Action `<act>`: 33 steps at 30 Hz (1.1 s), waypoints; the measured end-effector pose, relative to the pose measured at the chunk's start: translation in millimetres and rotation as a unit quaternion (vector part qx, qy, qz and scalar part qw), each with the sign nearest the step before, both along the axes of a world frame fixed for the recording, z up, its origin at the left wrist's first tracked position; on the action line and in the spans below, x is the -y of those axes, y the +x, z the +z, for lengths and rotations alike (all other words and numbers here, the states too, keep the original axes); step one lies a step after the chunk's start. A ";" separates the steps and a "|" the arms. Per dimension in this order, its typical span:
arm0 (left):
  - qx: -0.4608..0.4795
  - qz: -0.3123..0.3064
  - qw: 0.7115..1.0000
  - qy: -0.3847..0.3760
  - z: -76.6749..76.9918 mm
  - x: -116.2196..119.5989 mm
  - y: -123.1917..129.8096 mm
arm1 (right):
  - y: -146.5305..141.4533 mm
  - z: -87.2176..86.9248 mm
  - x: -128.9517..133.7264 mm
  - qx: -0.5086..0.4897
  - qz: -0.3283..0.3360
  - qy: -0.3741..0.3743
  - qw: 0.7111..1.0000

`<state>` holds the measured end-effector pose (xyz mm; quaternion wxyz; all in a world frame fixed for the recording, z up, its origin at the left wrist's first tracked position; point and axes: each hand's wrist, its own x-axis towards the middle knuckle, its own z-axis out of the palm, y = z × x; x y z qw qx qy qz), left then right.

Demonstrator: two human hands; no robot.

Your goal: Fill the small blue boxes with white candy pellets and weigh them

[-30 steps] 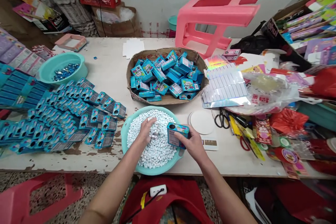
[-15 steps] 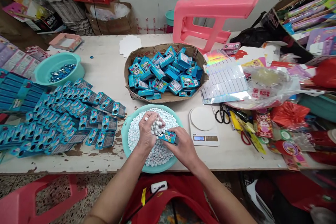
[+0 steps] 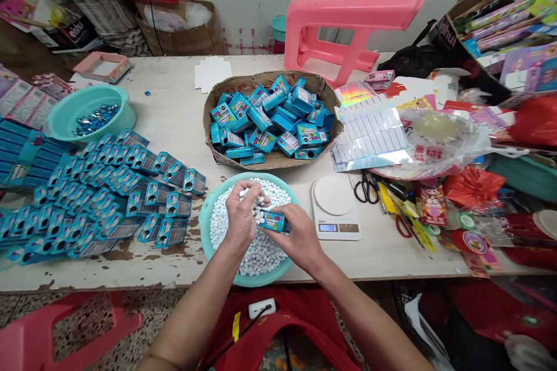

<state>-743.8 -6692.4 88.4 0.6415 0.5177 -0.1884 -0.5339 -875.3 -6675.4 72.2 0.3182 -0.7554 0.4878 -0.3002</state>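
Over a turquoise basin point(image 3: 206, 232) of white candies point(image 3: 261, 258), my left hand point(image 3: 241, 213) is curled around several white candies. My right hand point(image 3: 300, 237) grips a small blue box point(image 3: 275, 221) by its sides, tilted, its left end against the candies at my left fingers. Behind the basin, a cardboard tray point(image 3: 270, 163) holds many blue boxes point(image 3: 312, 134). Rows of blue boxes with round holes point(image 3: 177, 205) stand to the left. A white scale point(image 3: 336, 208) sits right of the basin.
Scissors point(image 3: 366, 188), a holographic sheet point(image 3: 369, 127) and plastic bags point(image 3: 439, 136) lie to the right. A pink stool point(image 3: 348, 8) rests at the back of the table. A second turquoise basin point(image 3: 126, 116) with shiny blue pieces stands at the left.
The view has shifted slightly. The blue box in my right hand has turned a little, and fewer candies show between my left fingers and the box.
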 end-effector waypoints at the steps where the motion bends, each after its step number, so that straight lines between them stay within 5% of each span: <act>1: 0.006 0.004 1.000 -0.001 0.4 0.1 0.2 | 0.1 -0.4 0.3 0.003 0.001 0.000 1.000; 18: 0.076 0.026 0.996 -0.042 5.6 -5.0 -2.5 | 2.1 5.7 -0.8 0.043 -0.025 0.032 0.998; 33: 0.019 -0.002 0.998 -0.063 15.9 -10.6 -13.6 | -0.5 5.9 -6.5 0.089 -0.048 0.041 0.994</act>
